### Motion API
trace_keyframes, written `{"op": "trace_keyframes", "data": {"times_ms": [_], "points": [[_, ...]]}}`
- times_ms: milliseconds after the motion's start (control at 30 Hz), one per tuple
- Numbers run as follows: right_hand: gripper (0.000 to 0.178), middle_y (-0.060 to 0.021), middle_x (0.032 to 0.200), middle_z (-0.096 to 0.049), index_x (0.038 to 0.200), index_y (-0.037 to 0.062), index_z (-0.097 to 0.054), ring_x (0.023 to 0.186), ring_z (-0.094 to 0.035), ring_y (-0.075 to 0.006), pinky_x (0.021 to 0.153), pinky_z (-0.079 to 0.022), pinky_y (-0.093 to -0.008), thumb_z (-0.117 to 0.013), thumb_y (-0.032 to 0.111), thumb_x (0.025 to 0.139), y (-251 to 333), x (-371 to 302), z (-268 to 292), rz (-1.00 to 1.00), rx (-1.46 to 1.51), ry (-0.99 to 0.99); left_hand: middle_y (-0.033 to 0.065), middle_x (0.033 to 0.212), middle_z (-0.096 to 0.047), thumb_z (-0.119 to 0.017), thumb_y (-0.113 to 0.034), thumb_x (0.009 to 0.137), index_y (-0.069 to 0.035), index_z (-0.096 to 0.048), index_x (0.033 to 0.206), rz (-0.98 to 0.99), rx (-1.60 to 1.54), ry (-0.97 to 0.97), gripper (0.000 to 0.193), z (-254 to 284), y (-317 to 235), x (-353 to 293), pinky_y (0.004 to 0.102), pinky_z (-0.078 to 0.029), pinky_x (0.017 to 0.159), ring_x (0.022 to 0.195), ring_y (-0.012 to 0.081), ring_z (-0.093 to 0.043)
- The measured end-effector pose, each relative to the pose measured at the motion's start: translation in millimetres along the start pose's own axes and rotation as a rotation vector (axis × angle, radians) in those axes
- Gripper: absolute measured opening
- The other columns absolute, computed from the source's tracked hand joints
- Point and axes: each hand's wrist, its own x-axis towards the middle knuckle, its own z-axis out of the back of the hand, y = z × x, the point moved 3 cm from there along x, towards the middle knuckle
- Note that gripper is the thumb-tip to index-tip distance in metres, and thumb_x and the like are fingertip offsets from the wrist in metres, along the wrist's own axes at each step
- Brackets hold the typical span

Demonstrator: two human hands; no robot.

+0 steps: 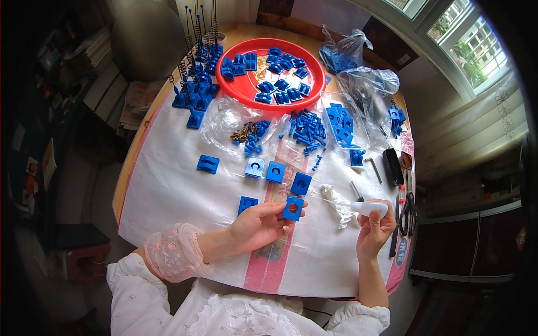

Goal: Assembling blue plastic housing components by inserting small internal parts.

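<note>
Between the fingers of my left hand point(260, 227) is a blue square plastic plate point(293, 208) with a round hole, held up above the table. My right hand point(374, 227) grips a small white squeeze bottle point(371, 209), its narrow nozzle pointing left toward the plate. Just beyond the held piece lies another blue square plate point(301, 183). Further left in a row are two more plates, one blue point(275, 172) and one shining pale in the light point(255, 167). A blue bracket piece point(208, 164) lies at the left, and another blue piece point(247, 205) is partly behind my left hand.
A red round tray point(224, 84) with blue parts stands at the back. Blue pieces with springs point(196, 89) crowd the back left. Blue pegs point(307, 130) and brass screws point(244, 133) lie mid-table. Crumpled tissue point(338, 206), a hex key point(373, 169) and scissors point(412, 210) are at the right.
</note>
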Motion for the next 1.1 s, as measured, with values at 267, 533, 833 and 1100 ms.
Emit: {"op": "trace_keyframes", "data": {"times_ms": [267,533,833,1100], "points": [[0.03,-0.0046,0.082,-0.057,0.097,-0.0022,-0.058,0.057,-0.042,-0.0063,0.05,-0.03,-0.0226,-0.068,0.026,0.093,-1.0,-0.2,1.7,-0.004,0.01,0.013,0.0088,0.123,-0.058,-0.045,-0.02,0.102,0.0,-0.043,0.14,0.006,0.0,0.006,0.042,-0.3,-0.2,-0.1,0.0255,-0.044,0.08,0.096,0.0104,-0.052],[0.03,-0.0043,0.081,-0.057,0.097,-0.0024,-0.059,0.057,-0.042,-0.0062,0.05,-0.029,-0.0227,-0.068,0.025,0.093,-1.0,0.3,0.3,-0.005,0.016,0.009,0.0094,0.124,-0.055,-0.044,-0.022,0.103,0.001,-0.04,0.14,0.005,0.014,0.019,0.044,1.1,-0.2,0.0,0.0268,-0.043,0.08,0.101,0.0128,-0.052],[0.03,-0.0031,0.079,-0.056,0.097,-0.0024,-0.058,0.057,-0.041,-0.0052,0.05,-0.028,-0.0225,-0.068,0.026,0.093,-3.3,-0.2,3.6,0.001,-0.006,0.003,0.0096,0.124,-0.055,-0.044,-0.022,0.103,0.0,-0.041,0.14,0.01,0.018,0.013,0.043,1.0,0.1,0.3,0.0269,-0.043,0.08,0.101,0.0127,-0.052],[0.031,-0.0027,0.079,-0.056,0.096,-0.0026,-0.058,0.057,-0.041,-0.0049,0.05,-0.027,-0.0219,-0.068,0.027,0.093,-1.9,-0.1,0.9,0.008,-0.002,0.002,0.0091,0.123,-0.057,-0.044,-0.021,0.103,0.001,-0.043,0.139,0.009,0.012,0.003,0.042,0.5,0.2,-0.6,0.0257,-0.043,0.079,0.098,0.0113,-0.052]]}}
